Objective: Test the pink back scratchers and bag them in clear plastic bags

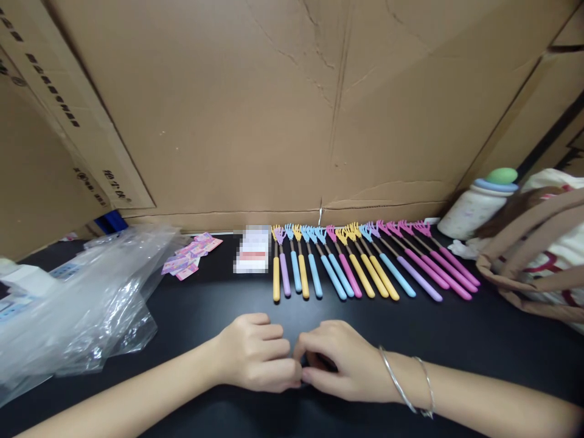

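Observation:
My left hand [258,353] rests low over the black table with its fingers curled into a loose fist. Beside it, my right hand [335,360] has its fingers bent and the thumb near them; no object shows in either hand. The fingertips of both hands meet or nearly meet. Beyond them lies a row of back scratchers with claw-shaped heads pointing away, among them a yellow back scratcher [276,278], a blue back scratcher [334,277] and a pink back scratcher [451,277]. Two thin silver bracelets [396,378] circle my right wrist.
Clear plastic bags [91,310] lie in a heap at left. Small pink and purple cards [194,252] and a blurred white card [253,249] lie behind. A white bottle [477,207] and a brown-strapped bag [542,249] stand at right. Cardboard [274,109] walls the back.

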The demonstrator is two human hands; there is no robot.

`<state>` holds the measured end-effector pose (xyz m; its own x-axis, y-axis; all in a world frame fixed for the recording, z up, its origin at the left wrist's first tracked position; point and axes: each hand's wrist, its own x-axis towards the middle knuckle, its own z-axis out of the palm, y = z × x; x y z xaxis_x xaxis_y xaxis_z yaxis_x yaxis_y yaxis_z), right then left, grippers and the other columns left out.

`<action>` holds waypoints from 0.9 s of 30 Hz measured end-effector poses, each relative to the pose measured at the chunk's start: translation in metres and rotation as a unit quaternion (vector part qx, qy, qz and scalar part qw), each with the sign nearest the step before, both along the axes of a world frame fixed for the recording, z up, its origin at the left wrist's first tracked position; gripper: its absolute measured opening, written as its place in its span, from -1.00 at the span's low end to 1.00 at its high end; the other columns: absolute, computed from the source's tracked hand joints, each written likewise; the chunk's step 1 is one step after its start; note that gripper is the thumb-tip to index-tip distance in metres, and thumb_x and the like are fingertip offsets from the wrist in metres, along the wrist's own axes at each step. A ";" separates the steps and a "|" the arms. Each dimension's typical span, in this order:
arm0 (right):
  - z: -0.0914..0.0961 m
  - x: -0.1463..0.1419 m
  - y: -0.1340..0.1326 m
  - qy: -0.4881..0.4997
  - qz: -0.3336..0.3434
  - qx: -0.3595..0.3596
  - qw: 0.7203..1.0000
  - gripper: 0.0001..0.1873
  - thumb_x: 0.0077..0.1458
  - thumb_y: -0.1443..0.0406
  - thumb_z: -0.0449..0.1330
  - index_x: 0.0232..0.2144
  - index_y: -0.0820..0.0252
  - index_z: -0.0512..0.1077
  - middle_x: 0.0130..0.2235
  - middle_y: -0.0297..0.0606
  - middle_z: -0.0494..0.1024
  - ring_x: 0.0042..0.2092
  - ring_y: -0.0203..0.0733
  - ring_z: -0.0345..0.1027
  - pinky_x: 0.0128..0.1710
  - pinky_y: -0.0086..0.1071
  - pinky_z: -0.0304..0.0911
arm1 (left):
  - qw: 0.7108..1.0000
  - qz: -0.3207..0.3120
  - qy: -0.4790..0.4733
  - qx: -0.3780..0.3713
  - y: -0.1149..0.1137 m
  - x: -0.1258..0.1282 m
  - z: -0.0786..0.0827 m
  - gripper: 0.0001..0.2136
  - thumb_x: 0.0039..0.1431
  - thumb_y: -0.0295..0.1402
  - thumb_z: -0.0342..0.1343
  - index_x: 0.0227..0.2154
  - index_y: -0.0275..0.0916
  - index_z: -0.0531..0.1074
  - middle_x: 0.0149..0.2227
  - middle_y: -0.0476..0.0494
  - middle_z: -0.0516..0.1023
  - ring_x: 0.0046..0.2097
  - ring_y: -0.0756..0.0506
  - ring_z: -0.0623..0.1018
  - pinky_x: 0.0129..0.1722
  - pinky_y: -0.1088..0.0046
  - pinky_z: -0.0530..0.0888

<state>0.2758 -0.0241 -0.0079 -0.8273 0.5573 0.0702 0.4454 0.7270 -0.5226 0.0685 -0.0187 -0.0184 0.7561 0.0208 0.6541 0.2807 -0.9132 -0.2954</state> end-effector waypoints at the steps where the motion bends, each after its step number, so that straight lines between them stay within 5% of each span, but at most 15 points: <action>1: 0.000 -0.001 -0.001 0.004 0.002 0.000 1.000 -0.91 0.04 0.34 0.11 -0.34 0.13 0.38 -0.53 -0.44 0.43 -0.47 -0.34 0.28 -0.39 -0.50 0.10 | 1.000 -0.002 0.002 0.008 -0.001 0.000 0.001 -0.76 0.13 -0.28 0.09 -0.61 -0.20 0.28 -0.70 0.10 0.13 -0.60 0.02 0.11 -0.58 0.42 -0.02; 27: -0.004 -0.001 -0.001 -0.002 0.025 0.038 0.999 -0.96 0.00 0.36 0.09 -0.41 0.14 0.32 -0.53 -0.46 0.38 -0.48 -0.37 0.27 -0.41 -0.48 0.06 | 0.998 -0.008 0.040 0.037 -0.006 -0.001 0.005 -0.85 0.08 -0.41 0.10 -0.56 -0.20 0.29 -0.68 0.10 0.13 -0.60 0.02 0.11 -0.58 0.41 -0.02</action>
